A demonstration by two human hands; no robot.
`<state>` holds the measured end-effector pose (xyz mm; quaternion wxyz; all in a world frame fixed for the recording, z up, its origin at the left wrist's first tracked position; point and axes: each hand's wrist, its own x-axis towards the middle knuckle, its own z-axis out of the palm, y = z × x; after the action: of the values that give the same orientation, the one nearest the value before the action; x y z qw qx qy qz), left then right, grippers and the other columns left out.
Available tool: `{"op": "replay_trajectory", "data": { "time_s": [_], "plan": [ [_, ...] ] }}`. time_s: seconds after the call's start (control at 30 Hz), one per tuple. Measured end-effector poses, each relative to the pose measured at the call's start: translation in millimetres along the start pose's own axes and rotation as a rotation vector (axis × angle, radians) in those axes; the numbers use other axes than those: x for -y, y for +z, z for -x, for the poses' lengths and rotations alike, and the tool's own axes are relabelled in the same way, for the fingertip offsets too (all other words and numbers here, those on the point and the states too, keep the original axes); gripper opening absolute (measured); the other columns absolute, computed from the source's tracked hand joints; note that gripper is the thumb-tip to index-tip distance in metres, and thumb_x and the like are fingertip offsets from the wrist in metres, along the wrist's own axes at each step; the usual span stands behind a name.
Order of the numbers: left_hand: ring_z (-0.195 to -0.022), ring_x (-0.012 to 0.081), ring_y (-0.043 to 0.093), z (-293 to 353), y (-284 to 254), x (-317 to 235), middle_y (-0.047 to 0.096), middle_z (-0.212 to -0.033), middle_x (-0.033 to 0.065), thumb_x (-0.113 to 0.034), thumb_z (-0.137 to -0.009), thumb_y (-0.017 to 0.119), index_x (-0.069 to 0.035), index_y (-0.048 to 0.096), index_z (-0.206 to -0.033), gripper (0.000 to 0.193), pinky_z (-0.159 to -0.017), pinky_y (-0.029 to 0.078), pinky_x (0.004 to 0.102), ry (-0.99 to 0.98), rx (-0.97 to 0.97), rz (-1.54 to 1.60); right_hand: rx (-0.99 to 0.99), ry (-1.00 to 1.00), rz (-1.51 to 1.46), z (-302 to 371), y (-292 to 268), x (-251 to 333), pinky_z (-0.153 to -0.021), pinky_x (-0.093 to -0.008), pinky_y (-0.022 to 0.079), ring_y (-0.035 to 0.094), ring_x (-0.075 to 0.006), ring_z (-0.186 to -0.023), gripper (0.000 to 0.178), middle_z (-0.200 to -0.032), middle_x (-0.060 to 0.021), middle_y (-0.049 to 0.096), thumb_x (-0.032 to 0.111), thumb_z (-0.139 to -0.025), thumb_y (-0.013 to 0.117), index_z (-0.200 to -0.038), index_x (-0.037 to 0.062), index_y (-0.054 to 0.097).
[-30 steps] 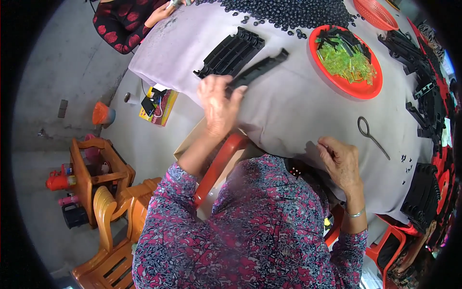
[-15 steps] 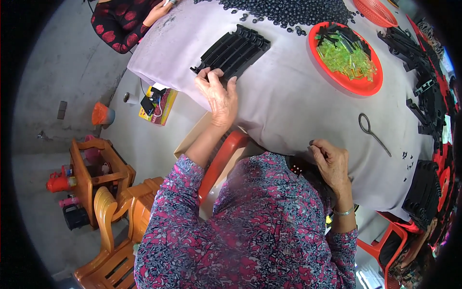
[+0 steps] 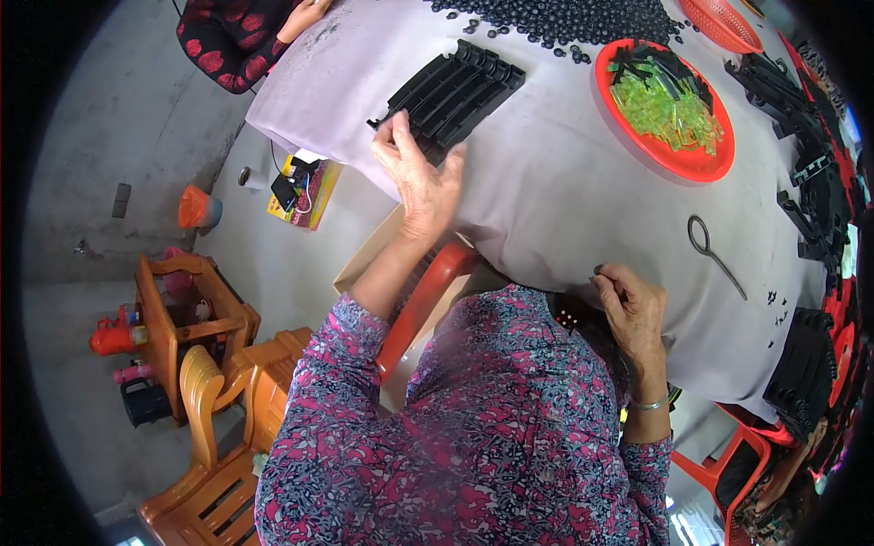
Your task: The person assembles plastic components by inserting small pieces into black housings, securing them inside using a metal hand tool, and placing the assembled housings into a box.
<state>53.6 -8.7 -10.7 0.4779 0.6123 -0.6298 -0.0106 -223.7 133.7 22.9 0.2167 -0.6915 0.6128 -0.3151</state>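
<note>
As pale cloth [image 3: 564, 200] spreads wide, black beads [image 3: 564, 18] lie heaped

Far beyond the left hand [image 3: 421, 182] sprawls the heap; well ahead of the right hand [image 3: 635, 305], a red plate [image 3: 669, 166] bears green pieces [image 3: 669, 114]. Ridged black parts [image 3: 455, 86] lie side by side at the left fingertips, though contact cannot be told. The left grip is wide, thumb apart; the right is narrow, fingers curled, its contents unclear. To the right hand's right rests a ring-ended rod [image 3: 726, 272], with tiny black bits [image 3: 771, 298] past it.
</note>
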Motion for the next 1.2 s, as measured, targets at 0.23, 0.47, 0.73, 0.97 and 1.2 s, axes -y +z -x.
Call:
{"op": "replay_trajectory", "data": {
  "time_s": [0.23, 0.47, 0.73, 0.97, 1.2],
  "plan": [
    [-0.117, 0.0382, 0.047, -62.2, -12.1, 1.0, 0.05, -0.123, 0.0223, -0.028, -0.072, 0.079, 0.004, 0.052, -0.129, 0.07, -0.104, 0.038, 0.0433, 0.141, 0.093, -0.119, 0.01, 0.026, -0.002, 2.8, -2.8, 1.6, -0.055, -0.0336, 0.047, 0.059, -0.0222, -0.056, 0.009, -0.066, -0.0099, 0.061, 0.013, -0.085, 0.069, -0.089, 0.0061, 0.067],
    [-0.106, 0.0311, 0.057, -115.2, 6.0, 2.3, 0.06, -0.112, 0.0166, -0.033, -0.071, 0.077, 0.002, 0.057, -0.123, 0.066, -0.097, 0.045, 0.0413, 0.078, 0.566, -0.47, 0.029, 0.009, 0.019, 1.6, 2.8, -2.0, -0.056, -0.0331, 0.048, 0.06, -0.0226, -0.056, 0.008, -0.067, -0.0105, 0.062, 0.013, -0.085, 0.069, -0.089, 0.006, 0.068],
    [-0.123, 0.0421, 0.054, -145.2, 10.4, -16.4, 0.051, -0.134, 0.0324, -0.048, -0.068, 0.073, 0.005, 0.055, -0.13, 0.083, -0.103, 0.045, 0.0451, -0.02, 0.854, -0.587, -0.064, 0.057, -0.065, -1.6, 10.3, 4.3, -0.054, -0.0248, 0.044, 0.053, -0.009, -0.055, 0.007, -0.062, -0.0047, 0.057, 0.008, -0.087, 0.071, -0.092, 0.0031, 0.07],
    [-0.132, 0.0417, 0.045, -167.1, 17.8, -62.6, 0.043, -0.144, 0.0274, -0.048, -0.063, 0.078, 0.004, 0.055, -0.131, 0.089, -0.107, 0.042, 0.0448, -0.486, 1.128, -0.777, -0.055, 0.038, -0.015, 1.5, 7.0, 8.2, -0.055, -0.0213, 0.043, 0.05, -0.005, -0.059, 0.005, -0.065, 0.0003, 0.058, 0.004, -0.087, 0.07, -0.092, 0.0014, 0.07],
    [-0.114, 0.038, 0.06, -138.2, -29.8, -1.5, 0.06, -0.123, 0.0279, -0.049, -0.061, 0.078, 0.008, 0.062, -0.119, 0.082, -0.097, 0.05, 0.0385, -0.068, 0.627, -0.356, -0.055, 0.024, 0.02, 4.8, 1.8, 5.5, -0.06, -0.0216, 0.047, 0.056, -0.006, -0.064, 0.005, -0.073, -0.0027, 0.066, 0.003, -0.088, 0.069, -0.093, 0.0002, 0.07]
  ]
}}
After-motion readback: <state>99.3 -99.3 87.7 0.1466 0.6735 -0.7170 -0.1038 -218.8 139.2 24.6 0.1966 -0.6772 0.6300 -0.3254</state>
